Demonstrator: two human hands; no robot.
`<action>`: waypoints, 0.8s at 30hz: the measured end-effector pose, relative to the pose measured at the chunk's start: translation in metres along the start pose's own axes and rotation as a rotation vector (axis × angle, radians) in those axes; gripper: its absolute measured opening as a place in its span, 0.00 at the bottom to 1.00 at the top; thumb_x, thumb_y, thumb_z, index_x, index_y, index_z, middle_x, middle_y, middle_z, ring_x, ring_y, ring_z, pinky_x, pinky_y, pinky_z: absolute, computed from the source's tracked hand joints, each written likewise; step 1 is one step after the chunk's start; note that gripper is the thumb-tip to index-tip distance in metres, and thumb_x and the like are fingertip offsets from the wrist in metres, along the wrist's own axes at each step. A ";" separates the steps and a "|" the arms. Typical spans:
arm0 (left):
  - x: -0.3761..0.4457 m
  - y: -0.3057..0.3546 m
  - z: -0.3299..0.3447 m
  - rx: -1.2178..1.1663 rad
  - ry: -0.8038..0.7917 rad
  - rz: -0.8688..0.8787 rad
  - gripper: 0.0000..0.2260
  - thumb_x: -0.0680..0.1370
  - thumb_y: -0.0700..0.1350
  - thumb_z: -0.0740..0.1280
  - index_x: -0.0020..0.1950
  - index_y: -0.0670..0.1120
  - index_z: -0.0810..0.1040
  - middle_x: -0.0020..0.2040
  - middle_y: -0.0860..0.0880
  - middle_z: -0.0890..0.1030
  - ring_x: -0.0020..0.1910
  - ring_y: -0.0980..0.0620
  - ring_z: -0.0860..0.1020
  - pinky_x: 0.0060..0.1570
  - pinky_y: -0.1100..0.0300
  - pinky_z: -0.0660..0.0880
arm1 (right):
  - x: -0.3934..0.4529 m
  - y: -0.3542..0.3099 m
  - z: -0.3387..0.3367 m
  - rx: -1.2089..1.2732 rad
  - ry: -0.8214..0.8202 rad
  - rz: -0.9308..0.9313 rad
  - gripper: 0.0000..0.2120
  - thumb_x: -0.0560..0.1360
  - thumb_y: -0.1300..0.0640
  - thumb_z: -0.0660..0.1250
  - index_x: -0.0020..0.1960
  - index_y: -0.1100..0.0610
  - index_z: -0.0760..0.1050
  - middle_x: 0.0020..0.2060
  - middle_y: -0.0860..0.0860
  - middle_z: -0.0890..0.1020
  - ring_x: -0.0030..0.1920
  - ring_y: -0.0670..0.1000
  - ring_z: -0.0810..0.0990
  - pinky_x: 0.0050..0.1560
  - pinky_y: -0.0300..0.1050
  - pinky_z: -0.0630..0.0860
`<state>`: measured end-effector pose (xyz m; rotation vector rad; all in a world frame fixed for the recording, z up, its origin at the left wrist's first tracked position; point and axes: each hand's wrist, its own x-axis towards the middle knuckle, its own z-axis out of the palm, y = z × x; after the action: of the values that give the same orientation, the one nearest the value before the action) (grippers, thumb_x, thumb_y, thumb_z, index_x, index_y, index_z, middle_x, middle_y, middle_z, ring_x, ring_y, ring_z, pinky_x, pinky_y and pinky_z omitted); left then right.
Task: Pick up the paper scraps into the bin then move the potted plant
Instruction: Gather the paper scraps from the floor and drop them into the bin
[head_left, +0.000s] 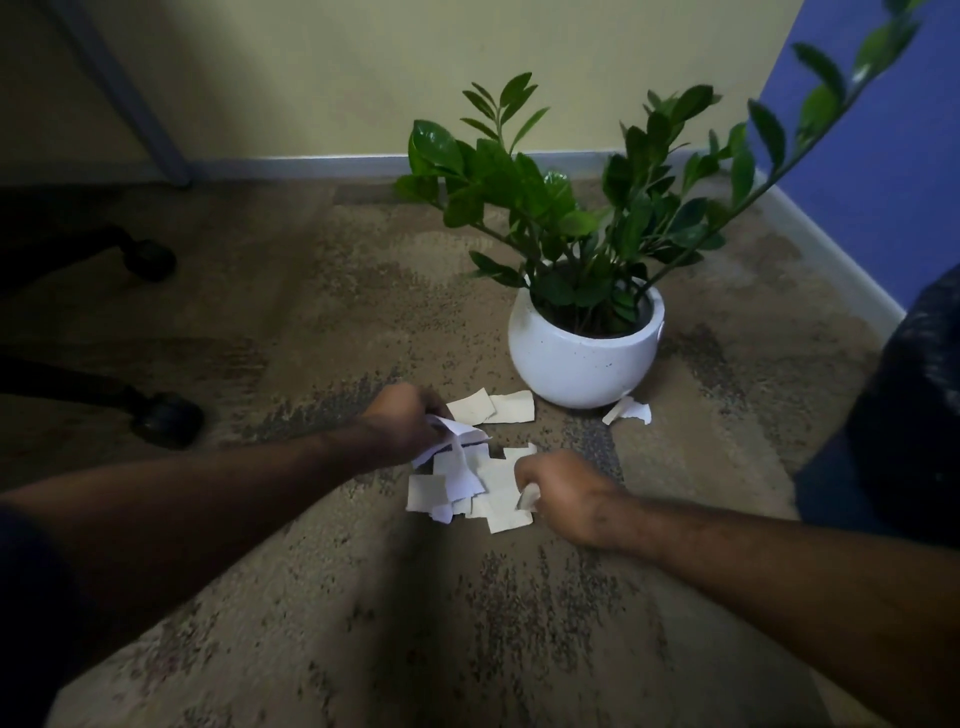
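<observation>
Several torn paper scraps (498, 499) lie in a loose pile on the carpet in front of me. My left hand (402, 423) grips a bunch of white scraps (460, 441) just above the pile's left side. My right hand (563, 499) is closed on a small scrap at the pile's right edge. Two scraps (493, 408) lie farther back, and one torn piece (628, 410) rests against the base of the pot. The potted plant (584, 358), green leaves in a round white pot, stands just behind the pile. The bin is not in view.
An office chair's black legs and castors (166, 418) stand at the left. A grey desk leg (130, 98) leans down to the skirting at the back left. A dark shape (914, 415) fills the right edge. The yellow and blue walls meet behind the plant.
</observation>
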<state>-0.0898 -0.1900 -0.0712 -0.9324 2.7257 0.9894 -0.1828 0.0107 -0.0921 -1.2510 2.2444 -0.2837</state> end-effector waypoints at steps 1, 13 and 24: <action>-0.002 0.005 -0.001 -0.006 -0.003 0.003 0.03 0.73 0.43 0.72 0.44 0.47 0.85 0.40 0.48 0.84 0.38 0.54 0.80 0.35 0.64 0.75 | -0.002 0.004 -0.004 0.025 0.019 0.007 0.13 0.68 0.68 0.64 0.39 0.49 0.71 0.41 0.48 0.81 0.45 0.52 0.81 0.43 0.40 0.74; -0.028 0.083 -0.001 -0.174 -0.073 0.088 0.02 0.74 0.43 0.72 0.43 0.45 0.83 0.39 0.47 0.83 0.37 0.53 0.80 0.31 0.63 0.74 | -0.059 0.030 -0.076 0.232 0.294 0.075 0.11 0.68 0.61 0.75 0.46 0.51 0.78 0.44 0.49 0.79 0.38 0.45 0.77 0.35 0.31 0.70; -0.053 0.189 0.018 -0.553 -0.128 0.299 0.03 0.72 0.39 0.75 0.42 0.41 0.84 0.36 0.44 0.82 0.34 0.50 0.77 0.39 0.56 0.73 | -0.130 0.047 -0.142 0.552 0.453 0.090 0.15 0.71 0.69 0.71 0.55 0.58 0.78 0.42 0.57 0.82 0.33 0.54 0.82 0.34 0.57 0.82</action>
<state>-0.1580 -0.0375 0.0336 -0.4839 2.5671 1.8477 -0.2417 0.1334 0.0516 -0.8411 2.3289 -1.1600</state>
